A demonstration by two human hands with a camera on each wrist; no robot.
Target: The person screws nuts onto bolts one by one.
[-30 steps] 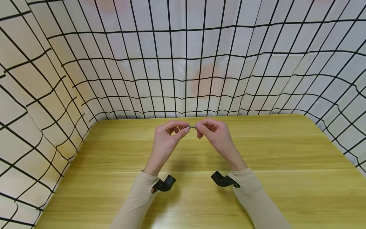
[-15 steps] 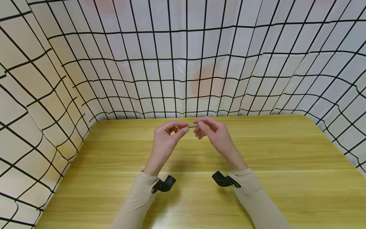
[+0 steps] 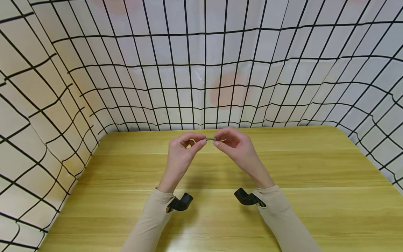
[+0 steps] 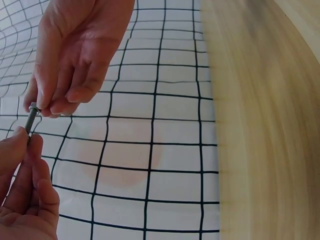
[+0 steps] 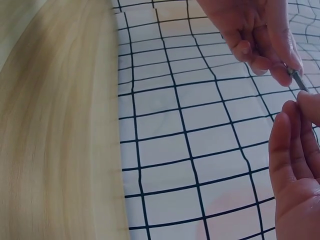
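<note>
A small grey metal bolt [image 3: 210, 139] is held level between my two hands, above the far part of the table. My left hand [image 3: 182, 154] pinches its left end between thumb and forefinger. At the other end, the thumb and fingertips of my right hand [image 3: 238, 148] close on it. In the left wrist view, a wider collar-like end of the bolt [image 4: 33, 107] shows at the right hand's fingertips. Thread shows along the shank of the bolt [image 5: 300, 80] in the right wrist view. Fingertips partly hide both ends.
The wooden table [image 3: 126, 196] lies below both hands. White sheeting with a black grid [image 3: 201, 77] rises behind its far edge and along both sides. A black wrist camera [image 3: 181, 202] sits on the left sleeve, another black camera [image 3: 247, 197] on the right.
My right hand's fingers loosened at the bolt's right end, then took it again with the thumb lower and the forefinger higher. My left hand has stayed nearly still, keeping its pinch.
</note>
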